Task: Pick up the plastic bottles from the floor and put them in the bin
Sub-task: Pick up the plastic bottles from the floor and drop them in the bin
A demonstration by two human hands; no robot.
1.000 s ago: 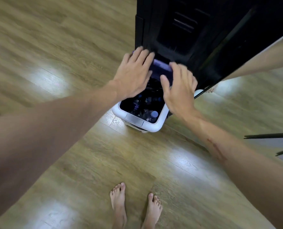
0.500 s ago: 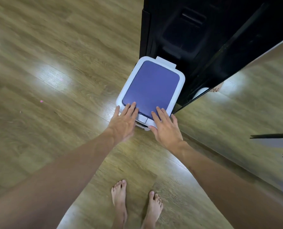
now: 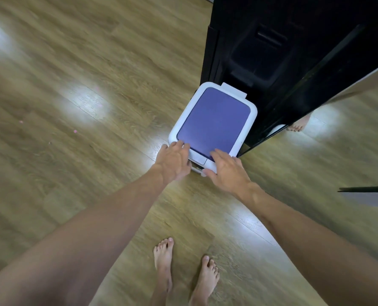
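A white bin (image 3: pixel 252 117) with a purple lid (image 3: pixel 213 121) stands on the wooden floor against a dark cabinet. Its lid lies flat and closed, so the bottles inside are hidden. My left hand (image 3: pixel 174 161) rests with relaxed fingers on the bin's near left corner. At the near right corner, the fingers of my right hand (image 3: pixel 226 171) lie on the lid's front edge and its thumb is below the rim. Neither hand holds anything. No bottle lies on the visible floor.
A tall dark cabinet (image 3: pixel 283 51) rises behind the bin, with a mirror-like panel (image 3: pixel 347 129) to its right. My bare feet (image 3: pixel 183 274) stand on the floor (image 3: pixel 73 107) in front. Dark rods (image 3: pixel 364 189) jut in at the right edge.
A second ago the bin stood open with bottles showing and both hands were on the raised lid. The lid has come down flat, and both hands slid back to the bin's near edge.
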